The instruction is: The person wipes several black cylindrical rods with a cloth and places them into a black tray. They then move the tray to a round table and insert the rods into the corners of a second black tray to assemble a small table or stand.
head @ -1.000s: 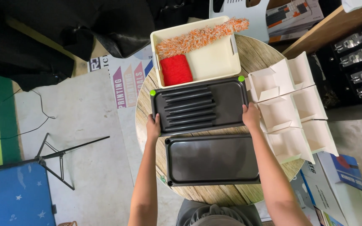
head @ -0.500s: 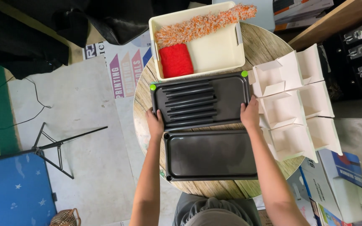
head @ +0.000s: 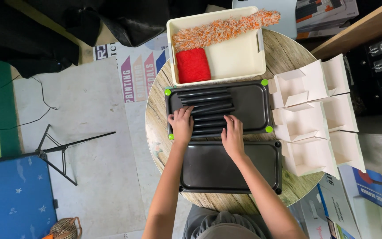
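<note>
My left hand and my right hand lie palm-down on the black rods in the dark tray with green corners. Just under my wrists sits an empty dark tray on the round wooden table. Beyond my fingertips is a cream bin holding a red cloth and an orange duster, with white folded boxes off to my right.

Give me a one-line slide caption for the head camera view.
Both hands, left hand and right hand, rest on black rods in a dark tray.
</note>
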